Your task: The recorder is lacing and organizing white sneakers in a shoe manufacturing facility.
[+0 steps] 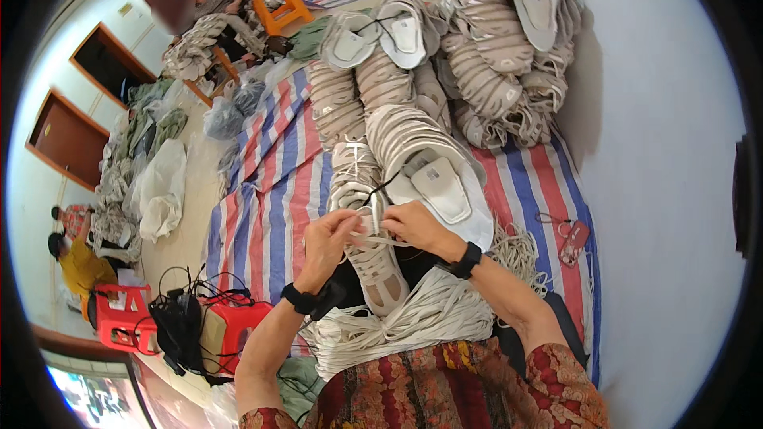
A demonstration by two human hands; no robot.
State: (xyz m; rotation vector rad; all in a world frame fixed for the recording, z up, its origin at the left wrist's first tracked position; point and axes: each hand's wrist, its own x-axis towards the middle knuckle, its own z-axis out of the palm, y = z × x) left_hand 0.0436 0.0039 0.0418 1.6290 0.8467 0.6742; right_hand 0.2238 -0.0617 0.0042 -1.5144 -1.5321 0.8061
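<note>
A beige sneaker upper (383, 276) lies in front of me with its toe toward my body. My left hand (327, 245) is at its left side, thumb and fingers pinched together on a pale shoelace (381, 240). From the right, my right hand (420, 226) comes in with its fingers closed on the same lace near the upper's opening. The fingertips partly hide the lace and eyelets. Just beyond my hands, another upper (354, 160) has its lace tied in a bow. A thick bundle of loose off-white laces (397, 330) is spread across my lap.
Nested shoe uppers (413, 139) are stacked ahead, with more piles (493, 48) behind. They rest on a striped sheet (270, 214). A red phone-like object (574, 245) lies right, beside a white wall (668, 191). Red stools (123, 314) and a black bag (179, 326) stand left; people sit farther off.
</note>
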